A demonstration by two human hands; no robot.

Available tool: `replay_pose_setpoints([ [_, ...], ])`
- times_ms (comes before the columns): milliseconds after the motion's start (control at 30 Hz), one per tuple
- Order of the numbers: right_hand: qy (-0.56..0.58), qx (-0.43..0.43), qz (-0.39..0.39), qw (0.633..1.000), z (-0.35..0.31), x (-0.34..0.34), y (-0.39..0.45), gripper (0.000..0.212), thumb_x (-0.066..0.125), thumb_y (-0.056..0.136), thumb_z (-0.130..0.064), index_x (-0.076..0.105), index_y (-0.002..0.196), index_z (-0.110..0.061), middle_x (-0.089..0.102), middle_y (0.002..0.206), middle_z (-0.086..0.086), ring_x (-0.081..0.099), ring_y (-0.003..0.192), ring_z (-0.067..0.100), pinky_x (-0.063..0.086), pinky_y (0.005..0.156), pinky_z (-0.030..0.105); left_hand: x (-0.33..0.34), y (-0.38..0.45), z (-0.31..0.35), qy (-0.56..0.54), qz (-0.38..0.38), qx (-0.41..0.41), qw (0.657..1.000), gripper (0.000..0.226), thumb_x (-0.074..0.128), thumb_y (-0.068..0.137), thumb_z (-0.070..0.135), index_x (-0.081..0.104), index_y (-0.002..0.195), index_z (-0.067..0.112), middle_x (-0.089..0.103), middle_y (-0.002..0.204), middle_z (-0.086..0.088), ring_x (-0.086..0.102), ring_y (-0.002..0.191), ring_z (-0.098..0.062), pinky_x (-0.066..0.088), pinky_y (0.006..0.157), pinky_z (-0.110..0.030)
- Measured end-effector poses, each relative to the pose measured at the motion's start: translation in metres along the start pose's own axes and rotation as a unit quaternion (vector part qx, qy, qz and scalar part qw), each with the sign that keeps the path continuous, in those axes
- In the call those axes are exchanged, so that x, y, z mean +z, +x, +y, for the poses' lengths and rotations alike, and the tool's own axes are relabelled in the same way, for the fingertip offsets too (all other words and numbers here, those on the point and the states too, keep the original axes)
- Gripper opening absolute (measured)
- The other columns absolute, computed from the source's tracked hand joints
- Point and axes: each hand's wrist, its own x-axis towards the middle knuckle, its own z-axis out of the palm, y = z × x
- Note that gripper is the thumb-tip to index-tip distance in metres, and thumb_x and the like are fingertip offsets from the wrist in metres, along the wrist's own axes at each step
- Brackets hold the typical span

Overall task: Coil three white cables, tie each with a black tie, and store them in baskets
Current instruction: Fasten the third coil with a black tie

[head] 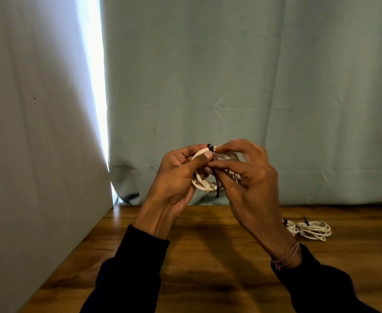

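Observation:
I hold a coiled white cable (202, 185) up in the air above the wooden table (208, 251). My left hand (176, 177) pinches the coil at its top with thumb and fingers. A black tie (217, 188) wraps the coil there, and its loose end hangs down below. My right hand (248, 177) grips the tie and the coil from the right, slightly blurred. Two other coiled white cables lie on the table at the right, a larger one (314, 230) and one (290, 228) partly hidden behind my right wrist, each with a black tie on it.
A grey-green curtain (253, 86) hangs right behind the table's far edge. A pale wall or panel (38, 132) stands close on the left, with a bright gap of light beside it. No basket is in view.

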Motion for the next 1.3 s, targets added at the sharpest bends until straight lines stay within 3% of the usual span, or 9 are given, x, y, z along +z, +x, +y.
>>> replay_pose_setpoints([
  [100, -0.014, 0.017, 0.026, 0.999, -0.001, -0.001, 0.002, 0.017, 0.079, 0.084, -0.020, 0.079, 0.098, -0.028, 0.052, 0.132, 0.005, 0.040, 0.128, 0.019, 0.041, 0.098, 0.026, 0.000, 0.000, -0.004, 0.055, 0.006, 0.035, 0.998, 0.020, 0.064, 0.093, 0.005, 0.070, 0.111, -0.002, 0.074, 0.101, -0.021, 0.063, 0.088, -0.032, 0.056, 0.072, -0.030],
  [167, -0.016, 0.027, 0.001, 1.000, -0.001, -0.003, 0.004, 0.019, 0.078, 0.084, -0.020, 0.078, 0.101, -0.030, 0.051, 0.133, 0.004, 0.039, 0.128, 0.017, 0.039, 0.096, 0.017, 0.001, -0.002, -0.006, 0.138, 0.017, 0.086, 0.986, 0.018, 0.064, 0.096, 0.010, 0.072, 0.110, 0.005, 0.076, 0.100, -0.015, 0.068, 0.086, -0.027, 0.055, 0.070, -0.028],
  [267, -0.025, 0.055, -0.106, 0.992, -0.004, -0.010, 0.011, 0.026, 0.075, 0.088, -0.018, 0.076, 0.110, -0.032, 0.051, 0.135, -0.002, 0.046, 0.125, 0.011, 0.042, 0.088, 0.003, -0.001, -0.002, -0.006, 0.228, 0.030, 0.136, 0.964, 0.018, 0.064, 0.097, 0.018, 0.074, 0.111, 0.011, 0.077, 0.094, -0.004, 0.069, 0.078, -0.009, 0.052, 0.069, -0.022],
  [367, -0.035, 0.068, -0.196, 0.978, -0.008, -0.025, 0.018, 0.031, 0.072, 0.090, -0.020, 0.072, 0.118, -0.034, 0.051, 0.136, -0.011, 0.049, 0.122, 0.004, 0.041, 0.089, 0.007, -0.002, -0.002, -0.007, 0.273, 0.045, 0.146, 0.950, 0.017, 0.065, 0.097, 0.022, 0.074, 0.109, 0.015, 0.074, 0.087, 0.002, 0.063, 0.068, -0.004, 0.048, 0.061, -0.020],
  [467, -0.006, 0.086, -0.122, 0.989, -0.007, -0.032, 0.023, 0.029, 0.074, 0.087, -0.026, 0.068, 0.116, -0.029, 0.063, 0.122, -0.013, 0.059, 0.113, 0.000, 0.051, 0.094, 0.018, 0.003, -0.004, -0.006, 0.281, 0.052, 0.149, 0.947, 0.016, 0.066, 0.095, 0.020, 0.075, 0.108, 0.015, 0.075, 0.088, 0.003, 0.066, 0.073, -0.004, 0.049, 0.066, -0.018],
  [600, -0.006, 0.069, -0.054, 0.996, -0.001, -0.025, 0.021, 0.048, 0.081, 0.079, -0.032, 0.063, 0.121, -0.019, 0.069, 0.105, -0.010, 0.068, 0.093, 0.000, 0.054, 0.082, 0.009, 0.010, -0.008, -0.006, 0.276, 0.034, 0.142, 0.950, 0.015, 0.070, 0.092, 0.014, 0.076, 0.106, 0.014, 0.077, 0.096, 0.002, 0.073, 0.090, -0.011, 0.058, 0.081, -0.027],
  [767, -0.068, -0.022, -0.043, 0.996, 0.009, -0.020, 0.018, 0.035, 0.076, 0.081, -0.036, 0.073, 0.102, -0.009, 0.074, 0.093, 0.004, 0.068, 0.081, 0.010, 0.056, 0.074, 0.014, 0.012, -0.010, -0.009, 0.265, 0.031, 0.123, 0.956, 0.015, 0.073, 0.089, 0.011, 0.077, 0.103, 0.014, 0.078, 0.094, 0.000, 0.073, 0.091, -0.015, 0.059, 0.084, -0.029],
  [1033, -0.040, 0.008, -0.067, 0.997, 0.010, -0.020, 0.020, 0.041, 0.085, 0.072, -0.036, 0.072, 0.101, -0.011, 0.072, 0.093, 0.001, 0.068, 0.082, 0.011, 0.059, 0.069, 0.019, 0.015, -0.012, -0.009, 0.245, 0.043, 0.100, 0.963, 0.015, 0.072, 0.089, 0.005, 0.077, 0.099, 0.014, 0.078, 0.091, -0.001, 0.074, 0.083, -0.013, 0.056, 0.069, -0.020],
  [1300, -0.066, -0.008, -0.034, 0.997, 0.013, -0.013, 0.014, 0.031, 0.085, 0.077, -0.028, 0.069, 0.099, -0.011, 0.069, 0.092, 0.001, 0.063, 0.080, 0.010, 0.055, 0.068, 0.015, 0.015, -0.013, -0.006, 0.252, 0.046, 0.082, 0.963, 0.017, 0.075, 0.086, 0.008, 0.078, 0.092, 0.023, 0.078, 0.091, 0.004, 0.074, 0.091, -0.013, 0.059, 0.085, -0.031],
])
